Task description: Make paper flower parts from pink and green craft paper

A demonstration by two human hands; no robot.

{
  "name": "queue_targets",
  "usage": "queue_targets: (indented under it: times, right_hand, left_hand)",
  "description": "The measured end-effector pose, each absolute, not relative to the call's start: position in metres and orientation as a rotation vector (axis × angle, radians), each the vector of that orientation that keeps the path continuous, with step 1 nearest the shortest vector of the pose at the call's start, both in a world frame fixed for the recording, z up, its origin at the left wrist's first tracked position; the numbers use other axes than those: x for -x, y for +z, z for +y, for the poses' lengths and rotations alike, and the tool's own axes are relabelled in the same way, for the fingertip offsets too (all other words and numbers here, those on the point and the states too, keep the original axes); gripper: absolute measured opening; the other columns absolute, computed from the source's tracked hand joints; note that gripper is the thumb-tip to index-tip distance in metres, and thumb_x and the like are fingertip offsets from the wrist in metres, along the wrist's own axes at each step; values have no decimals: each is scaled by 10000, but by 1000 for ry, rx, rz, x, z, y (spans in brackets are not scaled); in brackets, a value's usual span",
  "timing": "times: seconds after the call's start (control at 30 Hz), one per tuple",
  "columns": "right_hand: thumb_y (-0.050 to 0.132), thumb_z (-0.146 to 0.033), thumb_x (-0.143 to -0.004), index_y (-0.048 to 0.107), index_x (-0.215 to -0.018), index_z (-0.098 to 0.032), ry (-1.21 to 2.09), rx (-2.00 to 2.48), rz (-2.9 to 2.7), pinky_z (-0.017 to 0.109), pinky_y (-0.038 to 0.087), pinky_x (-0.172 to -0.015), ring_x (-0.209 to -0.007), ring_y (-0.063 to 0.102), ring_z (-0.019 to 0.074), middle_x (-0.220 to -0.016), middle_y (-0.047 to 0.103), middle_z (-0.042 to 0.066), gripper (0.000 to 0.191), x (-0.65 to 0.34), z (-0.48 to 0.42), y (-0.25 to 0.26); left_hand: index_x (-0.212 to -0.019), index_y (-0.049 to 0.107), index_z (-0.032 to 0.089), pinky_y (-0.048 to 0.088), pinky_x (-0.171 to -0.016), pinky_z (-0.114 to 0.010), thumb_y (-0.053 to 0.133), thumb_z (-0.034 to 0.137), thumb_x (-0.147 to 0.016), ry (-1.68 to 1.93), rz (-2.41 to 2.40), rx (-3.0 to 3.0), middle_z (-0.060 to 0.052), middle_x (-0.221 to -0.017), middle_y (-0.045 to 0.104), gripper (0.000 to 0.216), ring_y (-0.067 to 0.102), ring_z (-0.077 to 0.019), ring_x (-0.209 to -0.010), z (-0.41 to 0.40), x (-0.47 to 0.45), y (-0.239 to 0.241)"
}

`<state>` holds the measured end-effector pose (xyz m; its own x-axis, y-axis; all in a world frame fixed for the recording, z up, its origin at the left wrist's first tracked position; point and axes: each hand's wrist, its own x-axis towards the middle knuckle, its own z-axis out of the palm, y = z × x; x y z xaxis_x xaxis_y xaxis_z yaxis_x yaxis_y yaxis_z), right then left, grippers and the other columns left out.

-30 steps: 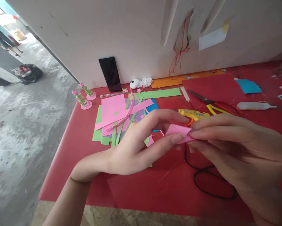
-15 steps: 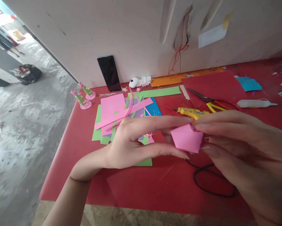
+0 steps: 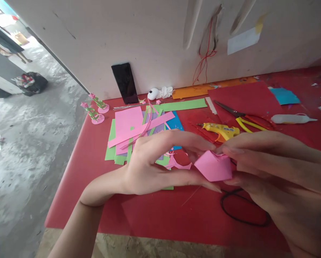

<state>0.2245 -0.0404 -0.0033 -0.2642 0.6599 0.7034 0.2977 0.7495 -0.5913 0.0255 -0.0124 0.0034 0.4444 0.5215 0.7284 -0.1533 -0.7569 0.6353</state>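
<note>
A small folded pink paper piece (image 3: 214,167), five-sided in outline, is held up between both hands over the red table. My left hand (image 3: 155,163) grips its left side, index finger along the top and thumb underneath. From the right, my right hand (image 3: 278,175) pinches it between thumb and fingers. A crease shows along its upper edge; its far side is hidden. Behind the hands lie a yellow glue gun (image 3: 220,129) and scissors (image 3: 241,116) with yellow and red handles. Pink, green and purple paper sheets and strips (image 3: 128,125) are piled beyond my left hand.
A dark phone (image 3: 125,83) leans against the white wall. Two small pink-and-green paper flowers on round bases (image 3: 97,119) stand at the table's left edge. A clear glue bottle (image 3: 291,118) lies at right, a black cord (image 3: 243,220) in front. A person's legs (image 3: 23,55) show far left.
The pink piece has been turned and tilted between my fingers, its lower point now facing down. My left index finger has bent more. Pink scrap behind my left hand is more visible.
</note>
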Motion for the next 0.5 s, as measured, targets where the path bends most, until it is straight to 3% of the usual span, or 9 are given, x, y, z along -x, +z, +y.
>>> queue_targets:
  times: [0.07,0.2,0.5]
  right_hand:
    - [644,-127,-799,569,-1260,-380,388,687,-1956,230,612,-544,-742,669,118,-1035,704,-31,531,-227,-42,-4]
    - [603,-125,-837,558,-1268,-375,392,700,-1951,220,635,-691,-832,677,110,-1082,683,-39,500,-227,-43,-5]
    - [625,-117,-824,564,-1251,-389,416,710,-1953,151,605,-770,-883,665,70,-1092,671,-70,510,-225,-45,-4]
  left_hand:
    - [-999,585,122,595,-685,-186,782,204,-708,1348,317,-2057,-26,-848,714,361,663,-86,-735,-12,-26,3]
    - [-1000,580,116,583,-712,-179,771,184,-719,1339,314,-2061,-34,-862,709,347,664,-88,-745,-11,-26,3]
    - [-1083,571,136,575,-725,-203,761,193,-739,1302,339,-2099,-48,-953,708,397,663,-107,-782,-12,-23,3]
